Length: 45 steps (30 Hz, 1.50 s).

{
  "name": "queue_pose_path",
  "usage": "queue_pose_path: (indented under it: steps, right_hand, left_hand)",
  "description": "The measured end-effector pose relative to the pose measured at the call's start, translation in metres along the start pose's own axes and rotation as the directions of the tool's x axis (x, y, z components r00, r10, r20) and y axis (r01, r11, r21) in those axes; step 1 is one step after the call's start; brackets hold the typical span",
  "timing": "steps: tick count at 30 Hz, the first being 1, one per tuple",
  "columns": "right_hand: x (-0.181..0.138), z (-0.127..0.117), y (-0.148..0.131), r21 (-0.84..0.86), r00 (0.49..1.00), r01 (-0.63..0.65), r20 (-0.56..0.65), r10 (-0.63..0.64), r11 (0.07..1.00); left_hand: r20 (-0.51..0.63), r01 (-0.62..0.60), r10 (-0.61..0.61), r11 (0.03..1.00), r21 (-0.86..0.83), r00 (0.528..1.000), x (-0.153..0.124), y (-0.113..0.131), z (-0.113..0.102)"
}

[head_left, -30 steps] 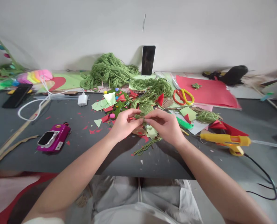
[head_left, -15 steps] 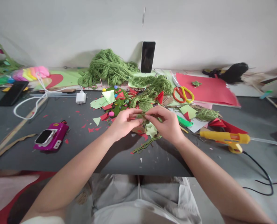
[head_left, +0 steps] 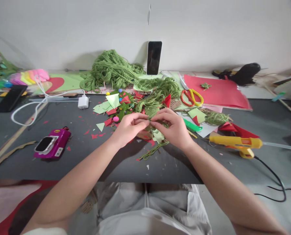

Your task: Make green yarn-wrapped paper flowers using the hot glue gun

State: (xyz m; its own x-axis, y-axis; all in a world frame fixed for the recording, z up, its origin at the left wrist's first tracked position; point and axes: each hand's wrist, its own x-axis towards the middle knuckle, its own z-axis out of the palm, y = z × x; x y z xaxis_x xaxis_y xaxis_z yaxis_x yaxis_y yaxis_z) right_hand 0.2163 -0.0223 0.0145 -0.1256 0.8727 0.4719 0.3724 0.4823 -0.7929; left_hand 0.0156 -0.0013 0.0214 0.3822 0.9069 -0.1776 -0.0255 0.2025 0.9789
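Since the earlier frame the two hands have edged closer together, so that the fingertips now meet; the things on the desk lie as they did. Head view: the left hand (head_left: 129, 127) and the right hand (head_left: 173, 128) are each pinched closed on a small bunch of green yarn (head_left: 153, 122), held just above the dark desk (head_left: 62, 163) in front of a heap of paper triangles (head_left: 109, 106); the bunch seems to run on into the tangled yarn behind it, near the loose skein (head_left: 111, 70) by the wall (how many strands are caught I cannot tell). To work it well, I judge, both pinches should stay firm and close together, so the strands neither slip nor fan out. Room ahead is crowded; the bare desk toward its near edge is open; the yellow glue gun (head_left: 235, 142) lies well apart to the right; the scissors (head_left: 191, 97) lie beyond the right hand.
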Motion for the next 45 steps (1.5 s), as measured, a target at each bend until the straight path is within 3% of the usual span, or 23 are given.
queue_pose_path:
  steps: [13,20,28,38,45]
  right_hand:
    - [0.0,-0.002,-0.003,-0.022,0.992,-0.122,-0.045,0.121,0.992]
    - [0.0,-0.004,-0.007,-0.098,0.99,-0.134,-0.044,0.13,0.986]
    - [-0.002,-0.005,-0.004,-0.134,0.966,-0.228,0.093,0.241,0.964]
    - [-0.002,-0.005,0.0,-0.154,0.969,-0.23,0.051,0.24,0.961]
    - [-0.002,-0.006,-0.003,-0.172,0.97,-0.209,0.087,0.227,0.963]
  left_hand:
    - [-0.158,-0.044,0.044,0.999,0.0,0.987,0.001,0.005,0.003]
    - [-0.137,-0.1,0.114,0.99,0.104,0.984,0.004,-0.003,0.001]
    - [-0.096,-0.15,0.184,0.947,0.284,0.978,0.003,-0.001,0.0]
    - [-0.009,-0.061,0.064,0.98,0.187,0.998,0.002,-0.003,0.0]
    - [0.012,-0.019,0.018,0.996,0.086,1.0,0.002,-0.004,0.002]
